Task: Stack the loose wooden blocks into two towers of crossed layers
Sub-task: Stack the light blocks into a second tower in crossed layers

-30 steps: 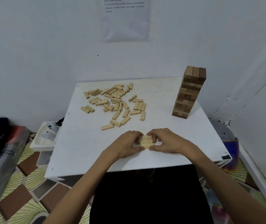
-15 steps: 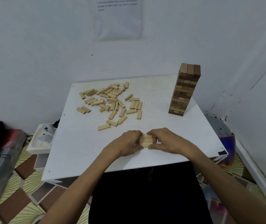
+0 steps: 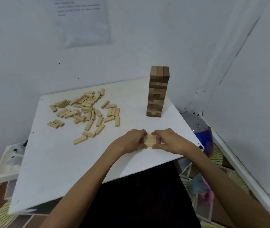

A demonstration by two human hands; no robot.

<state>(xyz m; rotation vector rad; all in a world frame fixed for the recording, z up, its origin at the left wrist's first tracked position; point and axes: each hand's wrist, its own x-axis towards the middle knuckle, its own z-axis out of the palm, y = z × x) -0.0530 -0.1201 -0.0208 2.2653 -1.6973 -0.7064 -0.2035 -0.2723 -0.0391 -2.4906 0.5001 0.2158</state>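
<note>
Since the earlier frames almost nothing has moved on the worktop (image 3: 62, 162): our left hand (image 3: 130, 141) and our right hand (image 3: 169, 140) stay near its front edge, and only our view has turned a little. Both hands pinch the short layer of pale blocks (image 3: 149, 141) from its two ends, with fingers and thumbs curled round it, and it lies flat between them. We see the loose blocks (image 3: 88, 111) scattered at the far left, well apart from the hands. The dark tower (image 3: 157, 92) stands upright at the far right corner, near the wall.
</note>
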